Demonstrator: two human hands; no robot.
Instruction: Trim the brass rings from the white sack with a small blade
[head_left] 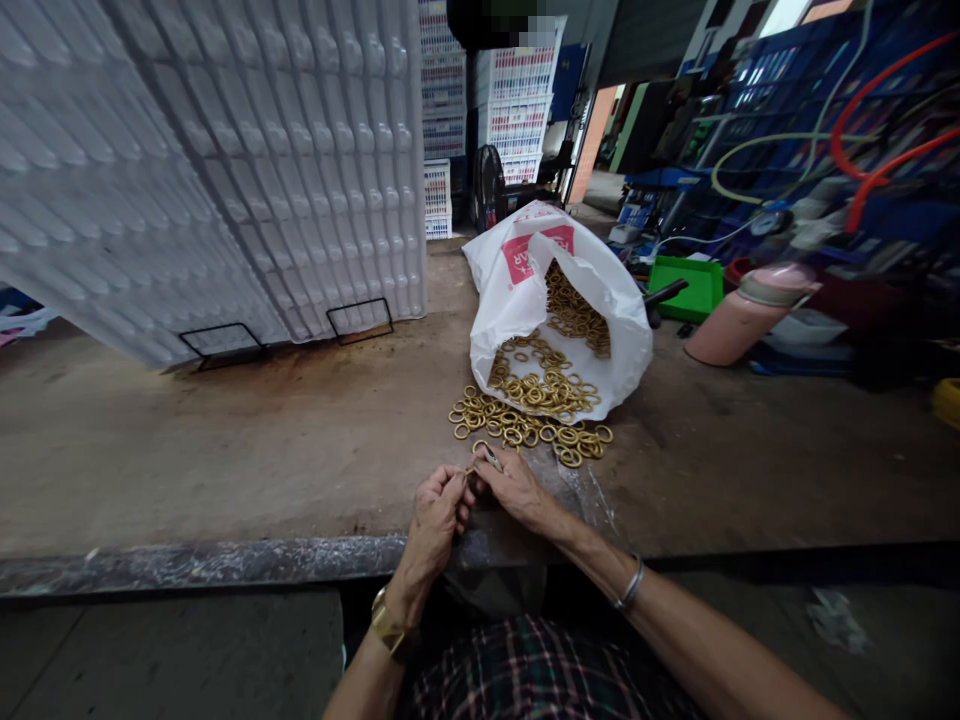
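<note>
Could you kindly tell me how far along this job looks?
The white bag lies open, with gold-coloured rings spilled onto the table; I can't tell whether any are finished. The left hand and right hand meet at a small piece, too small to identify. Probably much is left: many rings fill the bag and its mouth.

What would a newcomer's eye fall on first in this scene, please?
Probably the white sack lying open mid-table, spilling brass-coloured rings towards the person's hands. Next, the tall ribbed plastic stacks on the left, and the pink bottle right of the sack.
</note>
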